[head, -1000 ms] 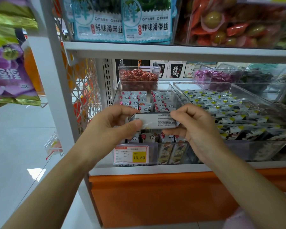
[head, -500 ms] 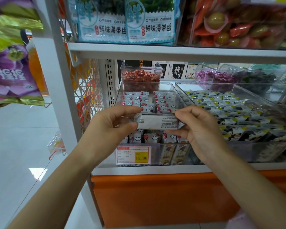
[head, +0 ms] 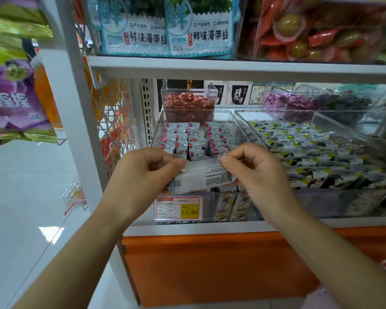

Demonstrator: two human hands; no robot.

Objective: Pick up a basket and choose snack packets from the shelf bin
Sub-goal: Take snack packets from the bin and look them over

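Snack packet (head: 201, 177), flat crinkly foil, pinched.

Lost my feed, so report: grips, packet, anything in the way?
Snack packet pinched by left grip and right grip. Held in front of clear bin. No basket in view. Nothing blocking.

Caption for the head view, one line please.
Left hand and right hand pinch a white snack packet in front of the clear shelf bin.

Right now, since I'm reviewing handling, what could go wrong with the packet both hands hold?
The left hand and right hand pinch the snack packet only by its ends; it might slip into the clear bin or onto the floor. Pulling the ends apart could tear it.
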